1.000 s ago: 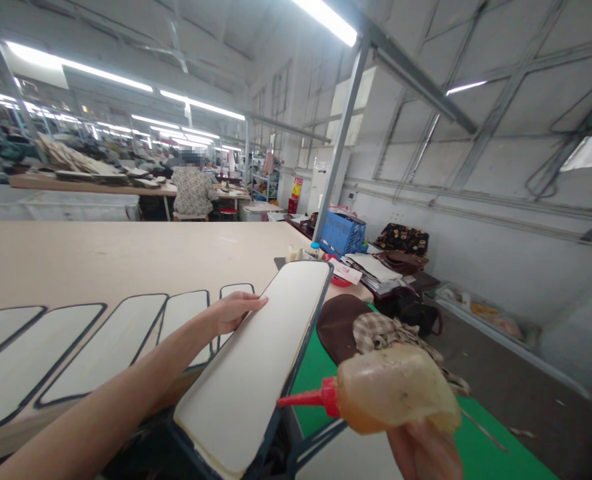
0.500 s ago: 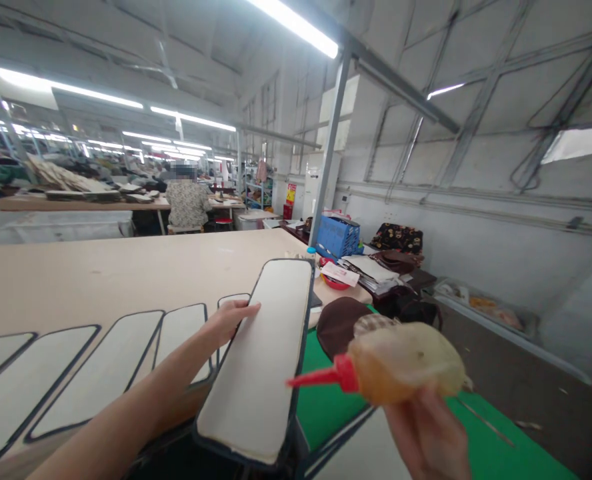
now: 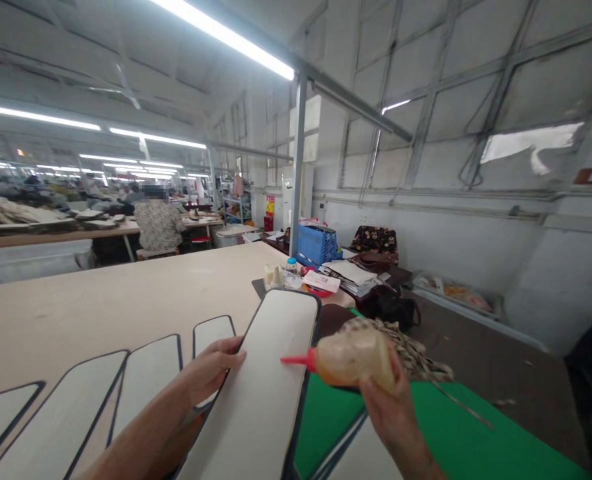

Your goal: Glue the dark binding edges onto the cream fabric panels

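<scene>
A long white panel (image 3: 259, 380) with a dark edge and rounded corners is held tilted in front of me. My left hand (image 3: 216, 367) grips its left edge, thumb on the white face. My right hand (image 3: 386, 393) is wrapped round a translucent squeeze bottle (image 3: 353, 357) with amber liquid in it. The bottle lies on its side in the air, its red nozzle (image 3: 299, 360) pointing left over the panel's right part. Whether the tip touches the panel I cannot tell. More dark-edged white panels (image 3: 151, 367) lie in a row on the left.
A pale table (image 3: 176, 287) stretches ahead, with a green surface (image 3: 456, 427) at right. Behind the held panel are a blue-capped jar (image 3: 291, 265), a red bowl (image 3: 321, 291) and a blue crate (image 3: 317, 245). A strip of checked fabric (image 3: 411, 350) lies beyond the bottle. A person (image 3: 157, 223) sits farther off.
The view has swung to the right. The bottle has come left and its nozzle now reaches farther over the panel. The panel sits lower in view, still in my left hand.
</scene>
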`<control>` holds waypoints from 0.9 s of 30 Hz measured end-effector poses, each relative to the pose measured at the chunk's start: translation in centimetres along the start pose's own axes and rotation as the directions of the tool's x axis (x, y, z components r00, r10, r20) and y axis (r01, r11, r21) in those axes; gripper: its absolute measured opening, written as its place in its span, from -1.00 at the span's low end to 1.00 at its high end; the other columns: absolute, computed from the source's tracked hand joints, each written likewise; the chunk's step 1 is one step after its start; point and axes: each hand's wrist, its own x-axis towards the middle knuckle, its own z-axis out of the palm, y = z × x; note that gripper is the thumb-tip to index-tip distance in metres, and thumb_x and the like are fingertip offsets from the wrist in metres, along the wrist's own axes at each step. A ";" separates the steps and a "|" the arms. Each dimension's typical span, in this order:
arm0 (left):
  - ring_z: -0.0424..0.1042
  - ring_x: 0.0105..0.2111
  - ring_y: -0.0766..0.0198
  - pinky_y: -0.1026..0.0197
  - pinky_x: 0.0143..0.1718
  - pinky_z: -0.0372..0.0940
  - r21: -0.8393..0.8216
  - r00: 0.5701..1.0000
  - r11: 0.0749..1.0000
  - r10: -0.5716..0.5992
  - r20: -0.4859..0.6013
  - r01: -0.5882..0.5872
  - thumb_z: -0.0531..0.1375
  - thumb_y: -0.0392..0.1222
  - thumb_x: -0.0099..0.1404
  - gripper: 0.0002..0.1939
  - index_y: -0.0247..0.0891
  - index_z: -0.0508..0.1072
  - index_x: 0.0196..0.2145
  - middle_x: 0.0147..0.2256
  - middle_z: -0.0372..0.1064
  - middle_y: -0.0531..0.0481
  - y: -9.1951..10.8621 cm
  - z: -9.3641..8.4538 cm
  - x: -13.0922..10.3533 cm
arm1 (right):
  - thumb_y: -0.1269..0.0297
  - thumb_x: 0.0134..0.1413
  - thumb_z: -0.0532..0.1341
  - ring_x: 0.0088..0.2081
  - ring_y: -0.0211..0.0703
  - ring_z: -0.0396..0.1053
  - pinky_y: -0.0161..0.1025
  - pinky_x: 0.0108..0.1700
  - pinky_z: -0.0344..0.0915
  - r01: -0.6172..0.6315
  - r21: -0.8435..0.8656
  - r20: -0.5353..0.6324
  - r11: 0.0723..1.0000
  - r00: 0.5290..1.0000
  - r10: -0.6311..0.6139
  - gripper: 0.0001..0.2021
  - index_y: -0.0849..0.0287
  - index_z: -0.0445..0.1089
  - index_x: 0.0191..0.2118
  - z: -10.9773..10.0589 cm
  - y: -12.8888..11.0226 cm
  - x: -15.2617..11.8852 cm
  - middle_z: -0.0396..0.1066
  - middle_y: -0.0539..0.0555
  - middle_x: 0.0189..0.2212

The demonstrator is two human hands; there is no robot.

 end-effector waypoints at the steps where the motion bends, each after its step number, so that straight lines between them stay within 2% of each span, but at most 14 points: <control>1: 0.51 -0.30 0.07 0.24 -0.37 0.34 -0.001 1.000 1.000 -0.012 -0.001 0.012 0.39 -0.23 -0.12 -0.51 -0.35 0.52 -0.16 -0.38 0.56 -0.11 0.0 -0.2 0.2 | 0.28 -0.38 0.49 -0.08 0.05 0.46 -0.13 -0.07 0.39 -0.016 0.008 0.024 1.000 1.000 0.016 -0.37 0.05 0.37 -0.05 -0.2 0.5 -1.0 0.53 0.11 -0.19; 4: 0.51 -0.33 0.08 0.24 -0.36 0.34 0.012 0.999 1.000 -0.017 -0.044 0.017 0.39 -0.24 -0.12 -0.49 -0.34 0.52 -0.14 -0.39 0.56 -0.10 -0.4 -0.7 0.8 | 0.09 -0.52 0.51 -0.14 0.22 0.48 0.03 -0.15 0.42 -0.071 0.047 0.112 0.996 0.992 0.065 -0.28 0.06 0.38 -0.06 -0.4 1.7 -3.3 0.54 0.19 -0.20; 6: 0.51 -0.35 0.10 0.23 -0.35 0.35 0.031 0.997 1.000 0.004 -0.073 -0.002 0.38 -0.23 -0.12 -0.49 -0.33 0.52 -0.13 -0.40 0.55 -0.08 -0.7 -0.8 1.0 | 0.01 -0.59 0.51 -0.19 0.29 0.49 0.11 -0.20 0.43 -0.078 0.019 0.117 0.997 0.990 0.076 -0.24 0.07 0.40 -0.08 -0.4 1.8 -3.1 0.54 0.22 -0.23; 8: 0.51 -0.38 0.10 0.22 -0.35 0.35 0.050 0.997 0.999 0.009 -0.073 -0.005 0.37 -0.21 -0.11 -0.49 -0.31 0.51 -0.12 -0.41 0.55 -0.07 -0.9 -0.4 0.8 | 0.09 -0.52 0.51 -0.17 0.24 0.48 0.11 -0.14 0.41 -0.052 -0.032 0.071 0.998 0.996 0.054 -0.29 0.08 0.40 -0.07 -0.5 1.2 -1.1 0.54 0.20 -0.22; 10: 0.51 -0.39 0.09 0.20 -0.36 0.35 0.058 0.999 0.998 0.001 -0.044 0.002 0.36 -0.20 -0.09 -0.48 -0.30 0.51 -0.10 -0.41 0.55 -0.07 -0.9 0.3 0.5 | 0.26 -0.34 0.47 -0.09 0.07 0.45 0.02 0.00 0.34 -0.014 -0.062 0.011 0.998 1.000 0.015 -0.40 0.06 0.37 -0.04 -0.7 0.4 1.7 0.52 0.12 -0.16; 13: 0.51 -0.42 0.09 0.21 -0.39 0.35 0.047 1.000 0.999 -0.004 -0.026 0.005 0.37 -0.18 -0.10 -0.46 -0.31 0.51 -0.09 -0.42 0.55 -0.08 -0.5 1.2 0.2 | 0.30 -0.36 0.48 -0.11 -0.02 0.46 -0.11 -0.01 0.36 0.024 -0.096 -0.042 0.995 0.999 -0.028 -0.40 0.09 0.36 -0.06 -1.0 0.3 4.0 0.51 0.06 -0.16; 16: 0.51 -0.42 0.09 0.22 -0.40 0.34 0.041 0.997 0.999 -0.022 -0.079 0.026 0.40 -0.20 -0.17 -0.41 -0.32 0.51 -0.10 -0.45 0.54 -0.07 -0.2 1.3 0.4 | 0.24 -0.38 0.49 -0.14 0.03 0.48 -0.13 -0.10 0.41 -0.038 -0.094 0.021 0.995 0.999 0.040 -0.39 0.13 0.37 -0.07 -1.0 1.9 1.7 0.53 0.13 -0.18; 18: 0.51 -0.43 0.09 0.22 -0.40 0.35 0.045 0.992 0.999 -0.022 -0.122 0.028 0.41 -0.23 -0.21 -0.40 -0.34 0.52 -0.12 -0.47 0.54 -0.08 -0.2 1.0 0.6 | 0.07 -0.47 0.50 -0.20 0.14 0.51 -0.03 -0.19 0.45 -0.116 -0.021 0.122 0.993 0.986 0.118 -0.29 0.12 0.37 -0.06 -0.9 3.1 -0.6 0.55 0.18 -0.23; 20: 0.50 -0.45 0.09 0.22 -0.41 0.35 0.046 0.990 0.999 -0.010 -0.142 0.017 0.41 -0.23 -0.22 -0.41 -0.36 0.52 -0.13 -0.48 0.53 -0.08 -0.4 0.7 0.6 | -0.01 -0.57 0.51 -0.25 0.18 0.52 -0.02 -0.26 0.47 -0.135 -0.038 0.172 0.990 0.975 0.140 -0.23 0.12 0.38 -0.07 -1.0 3.6 -1.5 0.56 0.20 -0.25; 22: 0.50 -0.46 0.09 0.21 -0.42 0.35 0.039 0.992 0.999 -0.007 -0.125 0.012 0.39 -0.21 -0.19 -0.42 -0.35 0.52 -0.13 -0.48 0.54 -0.07 -0.6 0.8 0.5 | 0.11 -0.51 0.52 -0.21 0.11 0.50 -0.09 -0.20 0.46 -0.057 -0.155 0.088 0.986 0.994 0.072 -0.29 0.13 0.39 -0.07 -1.1 3.2 -0.2 0.55 0.18 -0.21; 24: 0.50 -0.45 0.10 0.21 -0.42 0.35 0.036 0.996 0.999 -0.016 -0.087 0.019 0.37 -0.20 -0.16 -0.44 -0.34 0.52 -0.11 -0.45 0.54 -0.08 -0.7 1.0 0.2 | 0.26 -0.39 0.50 -0.09 0.00 0.45 -0.18 -0.06 0.38 -0.010 -0.217 -0.005 0.976 1.000 0.009 -0.35 0.11 0.36 -0.03 -1.3 2.7 2.1 0.49 0.12 -0.10; 27: 0.50 -0.45 0.10 0.20 -0.41 0.35 0.031 0.996 0.999 -0.007 -0.091 0.010 0.36 -0.19 -0.14 -0.46 -0.33 0.52 -0.12 -0.44 0.54 -0.08 -0.7 1.3 0.2 | 0.22 -0.31 0.47 -0.05 0.01 0.41 -0.14 -0.03 0.37 0.003 -0.232 -0.047 0.973 0.999 -0.014 -0.35 0.11 0.33 0.01 -1.1 3.0 3.4 0.46 0.10 -0.07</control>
